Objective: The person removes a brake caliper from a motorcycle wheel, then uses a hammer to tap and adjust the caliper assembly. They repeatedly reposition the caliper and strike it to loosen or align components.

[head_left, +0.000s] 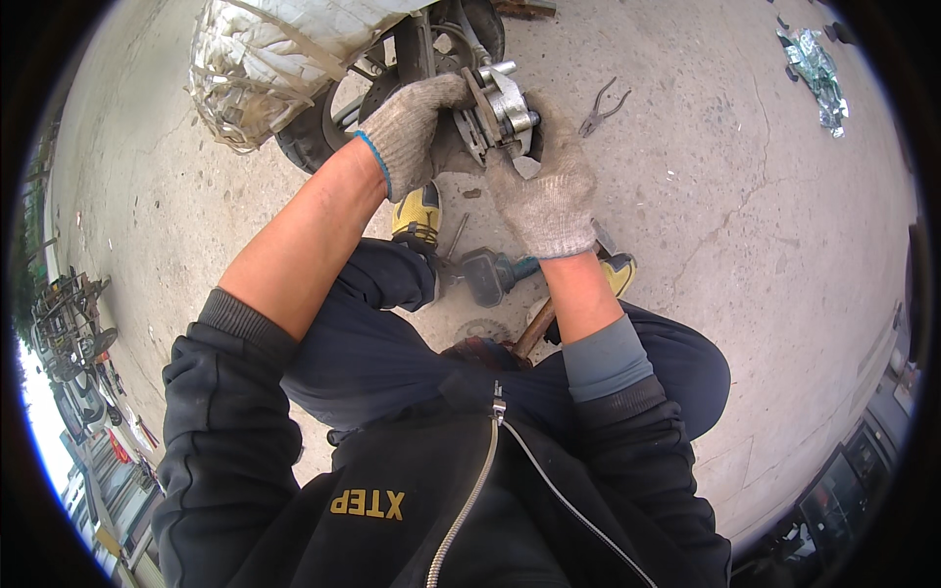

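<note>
A silver brake caliper (508, 106) is held up in front of me, between my two gloved hands. My left hand (417, 127), in a soiled knit glove with a blue cuff edge, grips its left side, where a flat brownish plate (480, 106) shows. My right hand (551, 191), in a similar glove, closes round the caliper's right and near side, thumb against its lower part. Some fingertips of both hands are hidden behind the metal. Just beyond my left hand is a dark wheel assembly (377, 83), partly covered by a white wrapped bundle (279, 49).
Pliers (600, 110) lie opened on the concrete right of my hands. Between my feet are a dark cordless power tool (487, 274) and a wooden handle (534, 330). Crumpled silvery wrapping (818, 78) lies far right. Machine parts (69, 323) stand at the left edge.
</note>
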Motion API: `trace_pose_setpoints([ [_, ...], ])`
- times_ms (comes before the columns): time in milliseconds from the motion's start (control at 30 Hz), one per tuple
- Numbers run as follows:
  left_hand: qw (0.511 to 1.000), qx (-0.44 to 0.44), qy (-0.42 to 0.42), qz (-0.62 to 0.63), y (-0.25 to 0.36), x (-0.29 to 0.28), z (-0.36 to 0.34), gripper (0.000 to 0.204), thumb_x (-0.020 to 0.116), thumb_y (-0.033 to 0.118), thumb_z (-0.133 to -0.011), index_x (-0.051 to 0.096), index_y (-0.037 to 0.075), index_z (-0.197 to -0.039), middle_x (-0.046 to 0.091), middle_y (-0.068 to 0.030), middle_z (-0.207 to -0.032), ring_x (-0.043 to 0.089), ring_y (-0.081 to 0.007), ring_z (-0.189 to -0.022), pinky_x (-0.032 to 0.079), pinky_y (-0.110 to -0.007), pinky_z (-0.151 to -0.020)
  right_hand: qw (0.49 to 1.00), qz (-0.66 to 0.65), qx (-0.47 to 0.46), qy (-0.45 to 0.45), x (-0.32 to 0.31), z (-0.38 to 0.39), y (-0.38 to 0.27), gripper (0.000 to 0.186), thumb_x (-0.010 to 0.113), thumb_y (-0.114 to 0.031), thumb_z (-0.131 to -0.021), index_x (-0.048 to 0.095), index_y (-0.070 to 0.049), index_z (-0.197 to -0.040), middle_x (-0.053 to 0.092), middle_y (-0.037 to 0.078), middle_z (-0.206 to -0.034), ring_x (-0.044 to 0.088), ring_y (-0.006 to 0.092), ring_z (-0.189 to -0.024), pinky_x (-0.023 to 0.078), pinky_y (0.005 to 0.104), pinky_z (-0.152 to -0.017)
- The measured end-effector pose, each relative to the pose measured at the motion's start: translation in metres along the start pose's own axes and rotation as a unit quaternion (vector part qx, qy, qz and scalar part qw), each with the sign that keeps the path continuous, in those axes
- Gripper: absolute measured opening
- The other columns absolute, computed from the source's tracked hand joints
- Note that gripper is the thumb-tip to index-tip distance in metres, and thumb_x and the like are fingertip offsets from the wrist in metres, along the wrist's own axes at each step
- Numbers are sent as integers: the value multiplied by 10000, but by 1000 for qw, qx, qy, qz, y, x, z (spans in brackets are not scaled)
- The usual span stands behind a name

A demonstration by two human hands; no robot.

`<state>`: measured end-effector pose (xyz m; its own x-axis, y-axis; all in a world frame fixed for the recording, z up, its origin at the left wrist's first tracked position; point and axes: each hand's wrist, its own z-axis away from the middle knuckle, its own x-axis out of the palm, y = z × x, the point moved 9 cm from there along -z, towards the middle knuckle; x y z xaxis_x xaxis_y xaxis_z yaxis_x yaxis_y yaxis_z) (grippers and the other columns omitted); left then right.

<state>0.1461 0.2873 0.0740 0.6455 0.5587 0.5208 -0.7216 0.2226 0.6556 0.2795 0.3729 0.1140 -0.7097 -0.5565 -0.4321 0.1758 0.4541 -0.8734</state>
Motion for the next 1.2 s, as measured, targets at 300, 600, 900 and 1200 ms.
trace_pose_setpoints([
  [300,999,-1,28,-17,1,-1,0,403,518,297,-1065,641,71,-1374,770,-112,-1227,791,-237,-1053,695,-443,-761,998,45,-40,14,-5,-1,-9,699,873,-89,-829,589,10,-1460,715,217,-1323,740,290,-1172,620,382,-974],
  [600,1000,5,8,16,7,11,4,444,492,250,-1038,605,21,-1401,752,-185,-1266,782,-313,-1097,688,-524,-881,1000,-3,-25,14,-6,-3,-7,709,877,-73,-839,575,25,-1473,708,210,-1331,734,261,-1163,611,374,-996],
  [900,998,4,-16,55,8,13,4,432,476,255,-1044,615,32,-1386,755,-184,-1257,780,-316,-1101,688,-545,-881,1000,-11,-10,10,-11,-3,-10,709,879,-81,-862,565,40,-1486,693,209,-1363,719,258,-1197,601,378,-1025],
  [1200,998,6,-29,64,9,15,5,465,463,296,-1053,597,52,-1426,728,-182,-1316,744,-328,-1189,632,-580,-1006,999,2,-32,19,-18,-5,-18,686,870,-95,-876,573,30,-1483,695,224,-1366,734,285,-1196,620,389,-1001],
])
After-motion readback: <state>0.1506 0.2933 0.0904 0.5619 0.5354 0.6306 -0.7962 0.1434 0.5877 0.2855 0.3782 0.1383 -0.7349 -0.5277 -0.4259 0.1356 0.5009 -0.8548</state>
